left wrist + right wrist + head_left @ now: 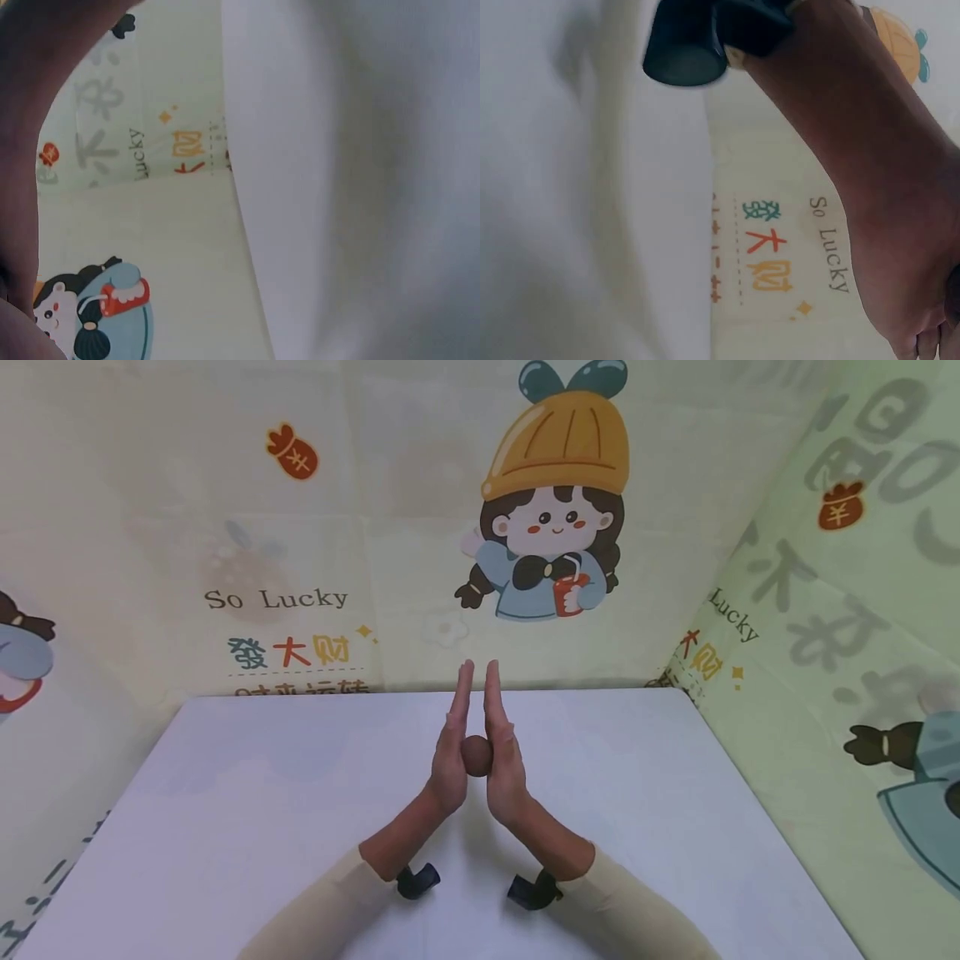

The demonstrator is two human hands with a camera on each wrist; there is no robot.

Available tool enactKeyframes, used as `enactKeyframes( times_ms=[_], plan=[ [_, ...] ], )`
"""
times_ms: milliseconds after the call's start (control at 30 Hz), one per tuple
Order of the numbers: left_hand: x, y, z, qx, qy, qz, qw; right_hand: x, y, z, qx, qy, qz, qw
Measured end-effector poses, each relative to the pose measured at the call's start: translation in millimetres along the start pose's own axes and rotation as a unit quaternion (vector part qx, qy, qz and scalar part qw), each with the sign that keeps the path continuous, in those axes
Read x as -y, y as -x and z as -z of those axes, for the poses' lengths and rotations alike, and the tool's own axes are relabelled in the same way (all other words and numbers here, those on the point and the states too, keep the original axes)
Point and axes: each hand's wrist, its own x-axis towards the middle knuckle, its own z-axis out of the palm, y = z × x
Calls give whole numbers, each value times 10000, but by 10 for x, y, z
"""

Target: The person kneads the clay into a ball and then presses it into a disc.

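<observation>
A small round brown ball sits between the two palms in the head view, over the middle of the white table. My left hand presses it from the left, fingers straight and pointing away from me. From the other side my right hand presses it with its palm, its fingers straight too. The fingertips of both hands stand a little apart, with a narrow gap between them. In the right wrist view a dark bit of the ball shows at the right edge, beside a hand and forearm.
Beneath the hands spreads a white table. A printed backdrop with cartoon figures and lettering rises behind it and along both sides. Each wrist wears a small black camera, one on the left and one on the right.
</observation>
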Motion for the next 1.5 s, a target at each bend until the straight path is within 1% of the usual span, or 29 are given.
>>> enactKeyframes(
  times_ms=[167,267,400,533,633,800,1000,1133,1267,1433,1500],
  plan=[
    [-33,89,-77,224,-29,34,9997,11,-72,82,-167,106,-55,9998],
    [-49,142,-111,305,-52,92,9995,6,-107,133,-227,119,-79,9996],
    [-83,191,-144,407,188,149,9989,-25,-154,192,-265,114,-77,9996],
    [-142,202,-156,390,478,132,9980,-75,-165,227,-184,52,-250,9995],
    [-206,182,-155,265,531,144,9981,-109,-146,229,-106,-25,-457,9989],
    [-299,130,-149,-8,663,222,9975,-145,-130,201,-30,-135,-562,9983],
    [-367,64,-124,-309,731,90,9968,-211,-99,147,44,-118,-614,9980],
    [-375,-9,-96,-508,668,5,9965,-260,-57,106,91,-93,-630,9979],
    [-366,-77,-65,-711,466,-52,9964,-281,-13,50,155,-114,-619,9979],
    [-300,-119,-4,-1021,260,-23,9944,-260,32,-7,289,-291,-574,9975],
    [-273,-137,28,-1159,245,36,9930,-241,43,-25,368,-417,-544,9970]
  ],
)
